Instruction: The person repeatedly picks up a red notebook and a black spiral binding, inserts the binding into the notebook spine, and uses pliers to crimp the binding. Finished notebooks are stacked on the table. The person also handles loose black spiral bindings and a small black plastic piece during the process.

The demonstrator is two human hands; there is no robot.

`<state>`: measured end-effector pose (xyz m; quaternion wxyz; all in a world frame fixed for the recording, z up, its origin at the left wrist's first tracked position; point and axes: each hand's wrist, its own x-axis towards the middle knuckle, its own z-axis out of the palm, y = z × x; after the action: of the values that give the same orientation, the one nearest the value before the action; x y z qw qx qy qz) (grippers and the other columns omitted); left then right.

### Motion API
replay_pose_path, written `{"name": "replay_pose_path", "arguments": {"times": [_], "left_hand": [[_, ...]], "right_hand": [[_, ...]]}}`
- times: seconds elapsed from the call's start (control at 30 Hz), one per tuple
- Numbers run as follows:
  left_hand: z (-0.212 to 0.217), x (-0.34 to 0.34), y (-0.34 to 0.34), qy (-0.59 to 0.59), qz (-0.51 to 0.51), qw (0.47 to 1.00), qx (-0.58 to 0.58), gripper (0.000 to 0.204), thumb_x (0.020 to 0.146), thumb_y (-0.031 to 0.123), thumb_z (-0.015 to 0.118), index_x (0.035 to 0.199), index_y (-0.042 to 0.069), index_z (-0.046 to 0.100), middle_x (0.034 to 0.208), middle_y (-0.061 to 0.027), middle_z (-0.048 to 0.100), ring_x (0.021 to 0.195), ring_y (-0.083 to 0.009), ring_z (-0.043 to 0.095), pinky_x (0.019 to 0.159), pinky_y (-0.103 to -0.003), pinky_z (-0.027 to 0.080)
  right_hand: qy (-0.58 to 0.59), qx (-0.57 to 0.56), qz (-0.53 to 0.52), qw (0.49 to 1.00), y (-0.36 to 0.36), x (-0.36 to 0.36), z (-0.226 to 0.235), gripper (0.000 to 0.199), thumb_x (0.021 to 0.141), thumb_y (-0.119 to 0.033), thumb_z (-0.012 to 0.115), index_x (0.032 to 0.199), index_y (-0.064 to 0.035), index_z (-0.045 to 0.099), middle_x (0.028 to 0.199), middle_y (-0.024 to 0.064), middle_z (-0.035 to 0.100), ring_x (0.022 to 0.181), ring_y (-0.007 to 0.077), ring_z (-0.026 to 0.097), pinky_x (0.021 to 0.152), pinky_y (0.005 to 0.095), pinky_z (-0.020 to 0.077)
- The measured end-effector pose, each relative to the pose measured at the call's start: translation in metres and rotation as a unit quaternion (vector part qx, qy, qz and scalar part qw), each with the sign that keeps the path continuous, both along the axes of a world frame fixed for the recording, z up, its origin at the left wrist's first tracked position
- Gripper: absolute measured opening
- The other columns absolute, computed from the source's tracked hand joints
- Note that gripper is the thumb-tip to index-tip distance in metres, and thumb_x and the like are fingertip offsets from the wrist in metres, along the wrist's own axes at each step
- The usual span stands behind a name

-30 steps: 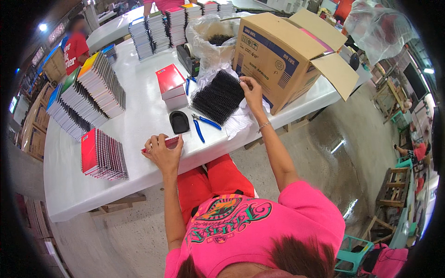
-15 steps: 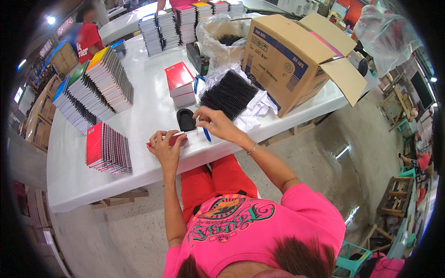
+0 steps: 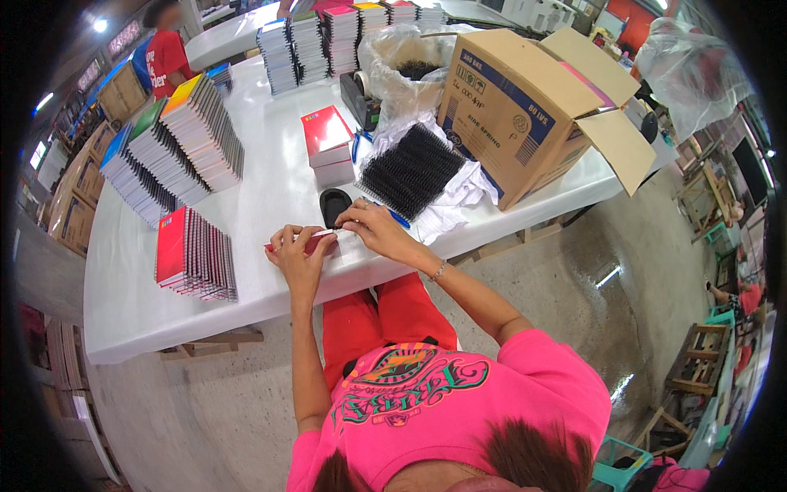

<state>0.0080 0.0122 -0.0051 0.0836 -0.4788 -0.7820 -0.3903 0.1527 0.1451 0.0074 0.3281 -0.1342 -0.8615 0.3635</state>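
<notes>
One red notebook (image 3: 313, 241), one blue-printed carton (image 3: 502, 119)

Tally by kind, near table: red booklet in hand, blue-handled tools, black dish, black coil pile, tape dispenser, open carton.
Red booklet: 1
Blue-handled tools: 2 (both partly hidden)
Black dish: 1
Black coil pile: 1
Tape dispenser: 1
Open carton: 1
Total: 7
</notes>
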Motion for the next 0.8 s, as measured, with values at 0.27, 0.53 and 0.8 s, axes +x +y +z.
{"name": "replay_pose_path", "arguments": {"times": [0.27,0.53,0.8], "left_hand": [[-0.001,-0.002,-0.002,0.000,-0.006,1.000,0.006,0.026,0.076,0.043,0.079,0.089,0.020,0.077,0.096,0.0008,0.058,0.111,-0.0233,0.047,0.103,-0.060,0.021],[0.000,-0.001,-0.004,-0.005,-0.008,1.000,-0.003,0.027,0.076,0.043,0.079,0.090,0.020,0.077,0.096,0.0011,0.058,0.112,-0.0229,0.046,0.104,-0.059,0.020],[-0.005,-0.004,-0.002,0.006,-0.004,1.000,-0.009,0.027,0.076,0.042,0.078,0.092,0.022,0.076,0.099,0.0015,0.058,0.115,-0.0234,0.046,0.106,-0.061,0.019]], "right_hand": [[-0.006,0.028,0.054,0.998,0.002,-0.003,-0.002,0.017,0.094,-0.013,0.058,0.105,-0.0050,0.069,0.090,0.0111,0.064,0.084,0.0308,0.057,0.080,0.0404,0.0424],[0.007,0.051,0.050,0.997,-0.002,0.001,0.007,0.017,0.094,-0.015,0.060,0.105,-0.0061,0.069,0.089,0.0108,0.065,0.084,0.0301,0.056,0.080,0.0412,0.0418],[0.003,0.019,0.082,0.996,-0.004,0.001,0.005,0.020,0.093,-0.015,0.061,0.109,-0.0036,0.067,0.094,0.0101,0.064,0.087,0.0283,0.055,0.082,0.0389,0.0411]]}}
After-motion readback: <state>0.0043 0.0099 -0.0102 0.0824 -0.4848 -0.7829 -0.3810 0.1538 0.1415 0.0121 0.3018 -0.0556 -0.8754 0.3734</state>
